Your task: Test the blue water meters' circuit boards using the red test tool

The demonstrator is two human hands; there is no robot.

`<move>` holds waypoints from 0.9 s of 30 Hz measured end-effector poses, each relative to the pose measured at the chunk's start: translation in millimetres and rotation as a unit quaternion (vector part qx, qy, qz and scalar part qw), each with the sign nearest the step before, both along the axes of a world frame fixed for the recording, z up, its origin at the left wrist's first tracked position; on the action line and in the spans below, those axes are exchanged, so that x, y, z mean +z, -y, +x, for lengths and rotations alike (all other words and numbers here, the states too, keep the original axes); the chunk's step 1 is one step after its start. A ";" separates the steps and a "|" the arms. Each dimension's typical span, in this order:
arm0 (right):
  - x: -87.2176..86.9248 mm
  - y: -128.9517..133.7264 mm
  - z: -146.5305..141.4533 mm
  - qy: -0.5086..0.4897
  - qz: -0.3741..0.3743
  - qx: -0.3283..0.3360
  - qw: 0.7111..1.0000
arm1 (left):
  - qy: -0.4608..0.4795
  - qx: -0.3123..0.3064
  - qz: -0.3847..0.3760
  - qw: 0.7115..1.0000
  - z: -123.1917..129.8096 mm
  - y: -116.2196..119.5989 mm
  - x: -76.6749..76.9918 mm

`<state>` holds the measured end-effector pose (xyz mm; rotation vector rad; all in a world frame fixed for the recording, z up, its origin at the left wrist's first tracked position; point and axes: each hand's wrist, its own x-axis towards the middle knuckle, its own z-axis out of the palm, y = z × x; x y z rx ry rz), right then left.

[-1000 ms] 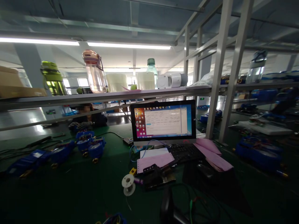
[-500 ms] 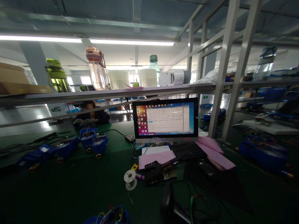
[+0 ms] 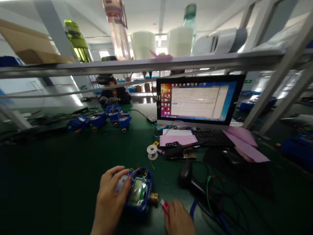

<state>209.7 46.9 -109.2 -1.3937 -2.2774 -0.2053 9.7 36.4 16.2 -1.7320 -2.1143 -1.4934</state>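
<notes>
A blue water meter (image 3: 140,195) lies low in the middle of the head view, with a small display on a green board, loose wires and a brass fitting toward the right. My left hand (image 3: 111,192) grips its left side, thumb and fingers around a pale round part (image 3: 121,183). To the right of the brass end, my right hand (image 3: 180,218) rests low with fingers curled around a red piece with a white tip (image 3: 164,207); the rest of that piece is hidden. Just past this hand a blue curved strip (image 3: 193,209) shows.
A black handheld scanner (image 3: 195,182) and tangled cables lie to the right. Behind are a solder spool (image 3: 152,152), pink papers (image 3: 178,140), a keyboard (image 3: 212,137) and a monitor (image 3: 198,102). Several blue meters (image 3: 124,121) stand farther left, before a seated person (image 3: 116,93). Overhead runs a shelf (image 3: 141,66).
The view has tilted down and turned left. Both my hands have come into sight, the left on the blue water meter, the right beside it with the red piece.
</notes>
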 end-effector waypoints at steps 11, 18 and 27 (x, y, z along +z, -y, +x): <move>29.9 -13.4 17.7 -0.100 -0.228 0.039 0.968 | 0.019 -0.054 -0.107 0.993 -6.1 -14.5 1.9; 90.1 -62.9 8.8 -0.326 -0.324 0.111 0.881 | 0.042 -0.072 -0.123 0.989 -4.4 -25.1 -4.6; 111.0 -115.3 -63.5 -0.366 -0.437 0.257 0.780 | 0.084 -0.069 -0.096 0.989 -1.9 -25.5 -8.9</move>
